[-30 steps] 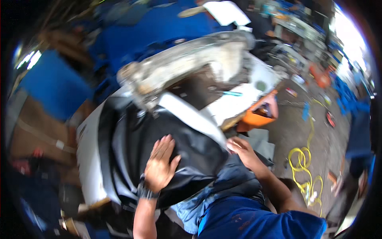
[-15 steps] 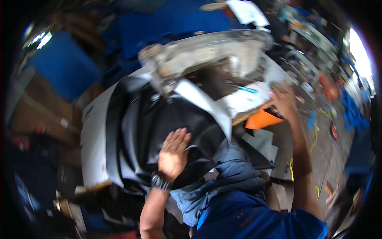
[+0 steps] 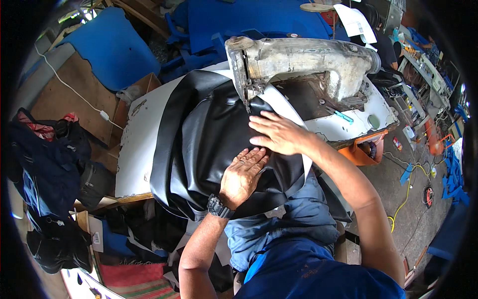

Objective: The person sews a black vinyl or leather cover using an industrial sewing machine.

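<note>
A worn grey-white sewing machine [image 3: 303,57] stands on a white table [image 3: 144,134]. Its needle end hangs over a large piece of black, leather-like material [image 3: 209,129], which lies in folds across the table and down toward my lap. My left hand [image 3: 244,177], below a black wristwatch, lies flat on the material with its fingers extended. Just beyond it, my right hand [image 3: 279,132] rests on the same material close to the needle area, fingers spread. Neither hand grips anything. A light underside edge of the material shows beside my right forearm.
A turquoise tool [image 3: 342,116] and a round greenish disc [image 3: 373,120] lie on the table's right part. An orange container [image 3: 362,152] hangs below its edge. Yellow cable [image 3: 396,214] crosses the floor. Dark bags and clothing [image 3: 55,164] are at left; blue sheets [image 3: 249,20] lie behind.
My right hand has come from the table's right edge by the orange container to the black material near the needle. My left hand stays flat on the material. The whole view has shifted.
</note>
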Action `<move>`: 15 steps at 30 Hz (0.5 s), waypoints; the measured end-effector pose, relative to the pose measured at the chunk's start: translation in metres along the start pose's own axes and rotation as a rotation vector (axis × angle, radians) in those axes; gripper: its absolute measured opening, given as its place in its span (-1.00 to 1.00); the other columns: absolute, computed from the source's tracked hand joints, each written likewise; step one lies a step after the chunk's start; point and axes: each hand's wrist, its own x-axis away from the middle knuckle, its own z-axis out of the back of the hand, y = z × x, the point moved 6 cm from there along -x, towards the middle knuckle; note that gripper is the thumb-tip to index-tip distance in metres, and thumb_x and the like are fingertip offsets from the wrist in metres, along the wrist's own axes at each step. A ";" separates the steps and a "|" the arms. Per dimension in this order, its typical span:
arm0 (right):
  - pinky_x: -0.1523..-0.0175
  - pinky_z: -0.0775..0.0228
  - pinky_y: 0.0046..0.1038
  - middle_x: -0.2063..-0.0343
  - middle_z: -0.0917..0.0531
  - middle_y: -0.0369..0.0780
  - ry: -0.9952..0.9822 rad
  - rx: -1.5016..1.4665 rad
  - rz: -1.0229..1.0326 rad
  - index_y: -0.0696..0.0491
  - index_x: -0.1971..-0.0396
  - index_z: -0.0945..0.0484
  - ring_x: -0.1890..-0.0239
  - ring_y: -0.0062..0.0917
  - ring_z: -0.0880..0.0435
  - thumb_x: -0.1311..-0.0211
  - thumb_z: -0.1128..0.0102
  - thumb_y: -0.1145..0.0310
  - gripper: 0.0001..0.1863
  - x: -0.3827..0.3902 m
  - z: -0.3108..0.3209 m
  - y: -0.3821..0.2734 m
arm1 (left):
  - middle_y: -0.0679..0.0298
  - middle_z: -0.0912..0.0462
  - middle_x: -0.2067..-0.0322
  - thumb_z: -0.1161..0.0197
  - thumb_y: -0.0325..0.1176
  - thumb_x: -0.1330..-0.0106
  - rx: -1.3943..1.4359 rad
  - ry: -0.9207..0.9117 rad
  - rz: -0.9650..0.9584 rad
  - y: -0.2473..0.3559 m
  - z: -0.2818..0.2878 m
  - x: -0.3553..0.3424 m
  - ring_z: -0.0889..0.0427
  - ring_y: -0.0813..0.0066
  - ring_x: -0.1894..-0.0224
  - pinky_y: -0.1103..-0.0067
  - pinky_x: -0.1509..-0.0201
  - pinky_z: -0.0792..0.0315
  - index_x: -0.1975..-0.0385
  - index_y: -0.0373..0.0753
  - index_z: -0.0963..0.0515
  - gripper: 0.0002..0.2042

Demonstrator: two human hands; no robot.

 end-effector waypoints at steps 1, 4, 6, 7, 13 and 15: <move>-0.71 0.04 -0.17 -0.57 -0.33 -0.07 -0.024 0.020 0.036 0.14 -0.49 -0.41 -0.64 -0.10 -0.15 -0.65 0.08 -0.18 -0.25 -0.005 -0.003 0.004 | 0.14 -0.70 -0.25 -0.48 -0.45 -0.24 -0.014 0.022 -0.016 0.002 0.001 0.000 -0.62 0.20 -0.37 0.19 -0.56 -0.38 -0.16 -0.23 -0.69 -0.56; -0.69 0.02 -0.08 -0.45 -0.50 -0.04 0.115 0.054 0.115 -0.04 -0.35 -0.58 -0.59 -0.14 -0.29 -0.68 0.14 -0.03 -0.46 -0.005 -0.003 -0.001 | 0.15 -0.69 -0.26 -0.48 -0.46 -0.23 0.003 0.043 0.002 0.001 0.002 0.000 -0.61 0.20 -0.38 0.19 -0.56 -0.38 -0.17 -0.24 -0.69 -0.55; -0.69 0.02 -0.08 -0.49 -0.45 -0.04 0.074 -0.107 0.083 0.08 -0.39 -0.54 -0.61 -0.13 -0.24 -0.65 0.08 -0.14 -0.34 0.001 -0.004 -0.004 | 0.16 -0.69 -0.27 -0.48 -0.47 -0.23 0.012 0.055 0.022 0.001 0.005 0.008 -0.61 0.20 -0.38 0.19 -0.56 -0.38 -0.17 -0.25 -0.69 -0.55; -0.69 0.01 -0.09 -0.50 -0.43 -0.03 0.054 -0.201 0.063 0.15 -0.41 -0.51 -0.62 -0.12 -0.22 -0.63 0.05 -0.20 -0.26 0.012 -0.002 -0.011 | 0.16 -0.69 -0.27 -0.48 -0.48 -0.22 -0.028 0.066 0.040 0.000 0.007 0.014 -0.60 0.18 -0.39 0.18 -0.56 -0.38 -0.17 -0.23 -0.69 -0.54; -0.61 -0.21 -0.13 -0.43 -0.51 -0.03 0.043 -0.259 0.095 0.17 -0.33 -0.57 -0.53 -0.12 -0.39 -0.43 -0.35 0.01 -0.34 0.076 0.037 -0.030 | 0.21 -0.76 -0.15 -0.47 -0.50 -0.20 -0.062 0.081 0.081 0.005 0.033 -0.003 -0.71 0.16 -0.22 0.26 -0.34 -0.52 -0.10 -0.16 -0.69 -0.58; -0.52 -0.36 -0.16 -0.30 -0.63 -0.03 0.126 -0.331 0.105 0.18 -0.25 -0.61 -0.41 -0.16 -0.54 -0.40 -0.38 0.26 -0.49 0.071 0.046 -0.029 | 0.28 -0.78 0.01 -0.48 -0.50 -0.17 -0.090 0.124 0.052 0.004 0.050 -0.016 -0.75 0.22 -0.04 0.30 -0.09 -0.55 -0.03 -0.13 -0.70 -0.62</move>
